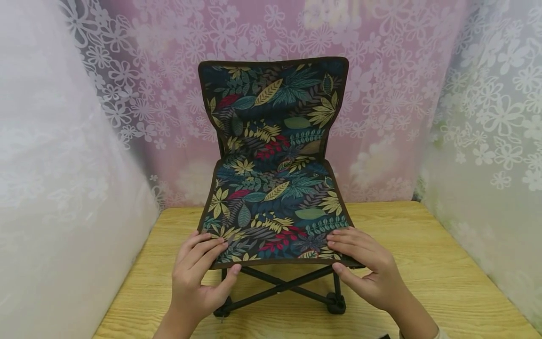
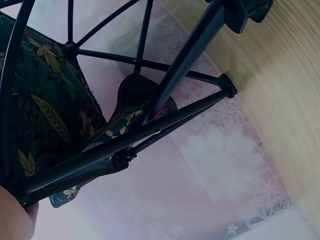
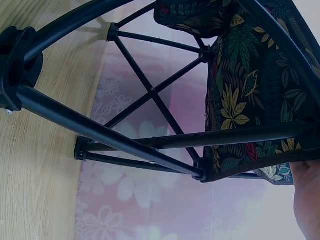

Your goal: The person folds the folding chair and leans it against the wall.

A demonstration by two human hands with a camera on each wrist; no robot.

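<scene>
A small folding chair [image 1: 273, 197] with dark leaf-print fabric and a black crossed frame [image 1: 279, 285] stands upright on a wooden table [image 1: 423, 263]. My left hand [image 1: 213, 259] holds the seat's front left corner, fingers on top and thumb under the hem. At the front right corner my right hand [image 1: 340, 254] grips the same way. The left wrist view looks up at the frame rods [image 2: 150, 135] and seat underside [image 2: 45, 100], with a bit of my left hand [image 2: 12, 220]. The right wrist view shows the crossed struts [image 3: 150, 92], a foot [image 3: 17, 65] and my right hand [image 3: 307, 200].
Pink and white floral lace curtains [image 1: 402, 117] close in the table at the back and on both sides. The chair's black feet [image 1: 336, 303] stand near the table's front. Bare wood lies to the left [image 1: 144, 282] and right of the chair.
</scene>
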